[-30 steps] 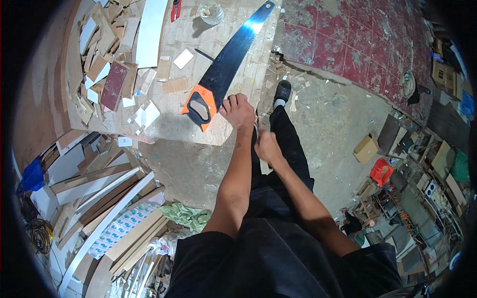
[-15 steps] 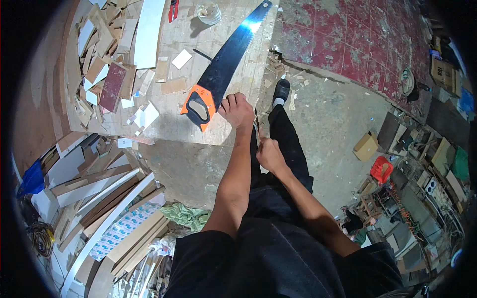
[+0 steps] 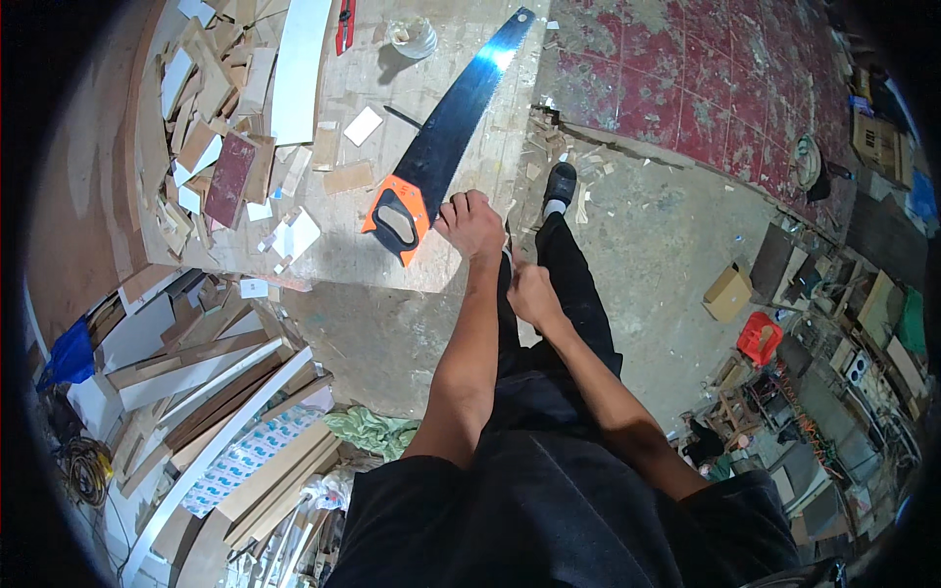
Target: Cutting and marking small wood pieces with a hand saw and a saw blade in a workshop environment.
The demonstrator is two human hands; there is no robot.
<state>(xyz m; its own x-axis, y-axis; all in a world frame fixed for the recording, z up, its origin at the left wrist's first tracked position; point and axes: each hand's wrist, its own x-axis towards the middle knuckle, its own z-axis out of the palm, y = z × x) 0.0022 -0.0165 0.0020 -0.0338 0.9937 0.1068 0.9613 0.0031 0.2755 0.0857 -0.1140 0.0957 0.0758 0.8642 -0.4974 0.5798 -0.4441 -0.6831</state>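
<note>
My left hand [image 3: 473, 227] has curled fingers over the near right edge of the wooden worktable [image 3: 363, 240], beside a handsaw [image 3: 449, 122] with an orange and black handle lying flat on the top. What the hand grips is hidden. Below and right of it, my right hand [image 3: 531, 292] is closed around a narrow thing that points up toward my left hand; I cannot make out what it is. A thin dark rod [image 3: 400, 116] lies partly under the blade, near a small white rectangle [image 3: 363, 125].
Offcuts [image 3: 209, 137], a red cutter [image 3: 345, 27] and a clear container [image 3: 414, 37] are on the worktable. Stacked boards [image 3: 206, 402] fill the lower left. A red tiled surface [image 3: 696, 78], cardboard box [image 3: 726, 292], red plastic container [image 3: 757, 337] and clutter lie rightward. My foot [image 3: 561, 186] is on the floor.
My right hand has shifted slightly back and forth below my left hand, which keeps its place at the edge. The whole view has moved slightly; the saw lies as before.
</note>
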